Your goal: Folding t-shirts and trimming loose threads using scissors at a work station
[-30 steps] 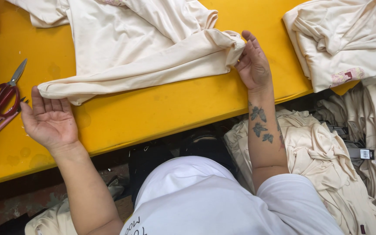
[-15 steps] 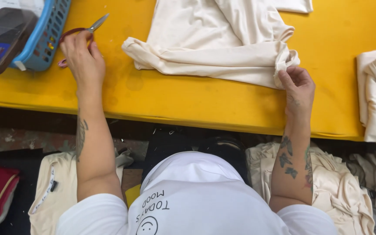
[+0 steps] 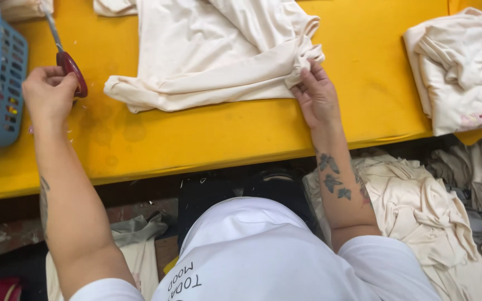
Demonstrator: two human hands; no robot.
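We find the left hand (image 3: 48, 92) closed around the red handles of a pair of scissors (image 3: 65, 58), whose blades point up and away across the table toward its far edge. The right hand (image 3: 317, 97) pinches a bunched fold of a cream garment (image 3: 213, 50) between thumb and fingers, at the garment's right-hand corner. The garment lies spread on the yellow table (image 3: 224, 131), its near hem rolled into a thick ridge running between the two hands; it is well apart from the scissors.

The table surface is a flat, bright yellow sheet with faint dark smudges near the left hand and small pale flecks of thread scattered about. Its front edge runs across the view with a slight slope. At the left edge stands a blue plastic basket (image 3: 6, 83) with a perforated wall, just beside the left hand; its contents we cannot make out. On the right end of the table rests a stack of folded cream garments (image 3: 458, 67), apart from the piece in hand.

Below the table edge the space is dark. A heap of cream garments (image 3: 419, 212) lies by the person's right arm, and more pale cloth (image 3: 135, 239) shows under the left arm. The person wears a white shirt (image 3: 263, 256).
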